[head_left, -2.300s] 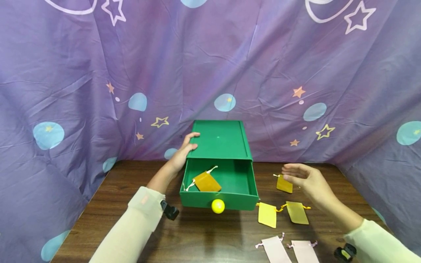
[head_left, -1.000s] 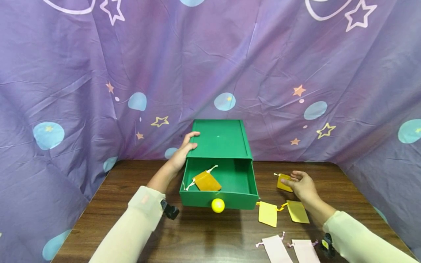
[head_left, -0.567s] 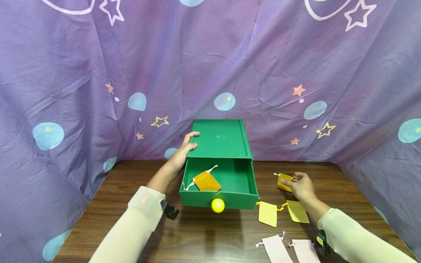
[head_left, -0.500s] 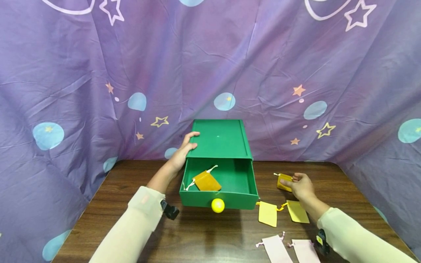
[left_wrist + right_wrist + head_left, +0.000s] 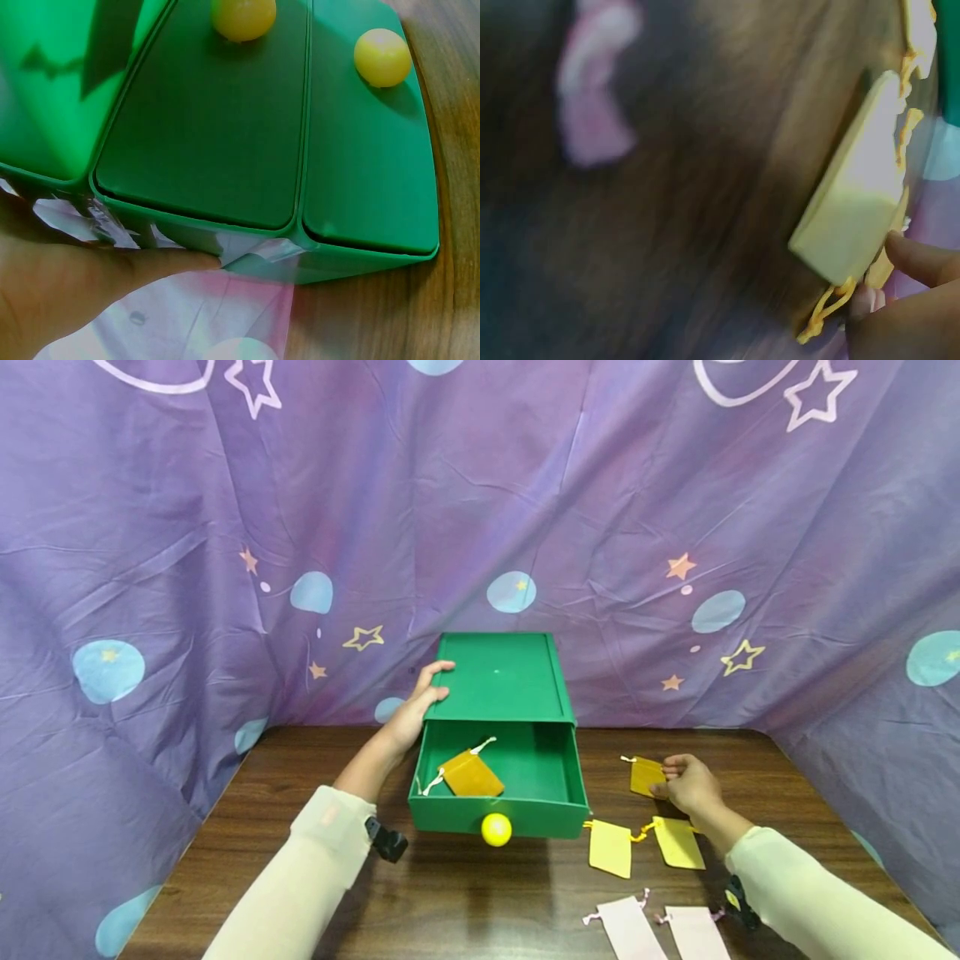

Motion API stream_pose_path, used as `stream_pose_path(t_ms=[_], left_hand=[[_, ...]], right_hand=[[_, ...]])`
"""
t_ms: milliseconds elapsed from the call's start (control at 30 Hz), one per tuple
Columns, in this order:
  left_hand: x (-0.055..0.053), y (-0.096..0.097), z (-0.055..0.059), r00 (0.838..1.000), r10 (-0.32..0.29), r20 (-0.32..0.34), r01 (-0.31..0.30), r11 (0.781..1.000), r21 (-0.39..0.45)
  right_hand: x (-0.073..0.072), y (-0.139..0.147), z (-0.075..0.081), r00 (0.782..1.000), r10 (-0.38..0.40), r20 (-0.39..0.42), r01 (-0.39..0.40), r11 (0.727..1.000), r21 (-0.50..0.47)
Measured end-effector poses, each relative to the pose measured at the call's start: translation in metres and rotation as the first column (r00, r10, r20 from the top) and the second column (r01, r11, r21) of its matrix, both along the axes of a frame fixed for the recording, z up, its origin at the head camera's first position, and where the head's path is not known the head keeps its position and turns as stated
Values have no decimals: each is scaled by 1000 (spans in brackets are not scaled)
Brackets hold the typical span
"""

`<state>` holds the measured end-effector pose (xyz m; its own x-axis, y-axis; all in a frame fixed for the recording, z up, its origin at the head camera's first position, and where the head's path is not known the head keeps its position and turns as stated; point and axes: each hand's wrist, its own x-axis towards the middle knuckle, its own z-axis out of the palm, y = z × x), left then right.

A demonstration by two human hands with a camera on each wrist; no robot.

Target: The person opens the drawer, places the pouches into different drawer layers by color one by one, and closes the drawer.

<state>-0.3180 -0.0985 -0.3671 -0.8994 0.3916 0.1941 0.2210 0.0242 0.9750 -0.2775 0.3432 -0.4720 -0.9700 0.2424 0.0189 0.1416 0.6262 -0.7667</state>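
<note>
A green drawer box (image 5: 497, 681) stands at the back of the table, its top drawer (image 5: 491, 818) pulled out. Inside that drawer lies an ochre drawstring pouch (image 5: 471, 774) with white cords. My left hand (image 5: 408, 718) rests against the box's left side, fingertips at the top edge. In the left wrist view, its thumb (image 5: 172, 260) lies straight along the side wall. Right of the box, my right hand (image 5: 693, 787) pinches a second ochre drawstring pouch (image 5: 645, 775) by its right edge, between thumb and fingers. The right wrist view shows this pouch mostly behind a yellow one (image 5: 855, 187).
Two yellow drawstring pouches, one left (image 5: 611, 849) and one right (image 5: 678, 843), lie in front of the right hand. Nearer are two pink pouches, left (image 5: 632, 929) and right (image 5: 696, 933). Two lower drawers with yellow knobs (image 5: 382, 58) are closed. A purple curtain (image 5: 480, 510) hangs behind.
My right hand has come down from above the ochre pouch to grip it. Its thumb has slid from across the pouch to the right edge, and the pouch has turned slightly. My left hand stays put.
</note>
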Motion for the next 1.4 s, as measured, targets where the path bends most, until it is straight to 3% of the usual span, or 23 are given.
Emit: stream_pose_path(t_ms=[133, 233, 400, 600, 1033, 1400], left_hand=[[0, 0, 0, 1000, 0, -7, 0, 1000, -2], [0, 0, -1, 1000, -1, -10, 1, 1000, 0], [0, 0, 0, 1000, 0, -6, 0, 1000, 5], [0, 0, 0, 1000, 2, 0, -2, 1000, 8], [-2, -1, 0, 1000, 4, -5, -4, 1000, -15], [-1, 0, 0, 1000, 2, -9, -2, 1000, -3]], right_hand=[[0, 5, -3, 1000, 27, -1, -27, 997, 70], [0, 8, -7, 999, 43, -16, -42, 997, 64], [0, 9, -9, 998, 51, -34, -53, 998, -40], [0, 12, -10, 998, 50, -25, -54, 976, -213], [1, 14, -9, 997, 43, -66, -54, 981, -186], [2, 15, -7, 992, 41, -117, -70, 964, -255]])
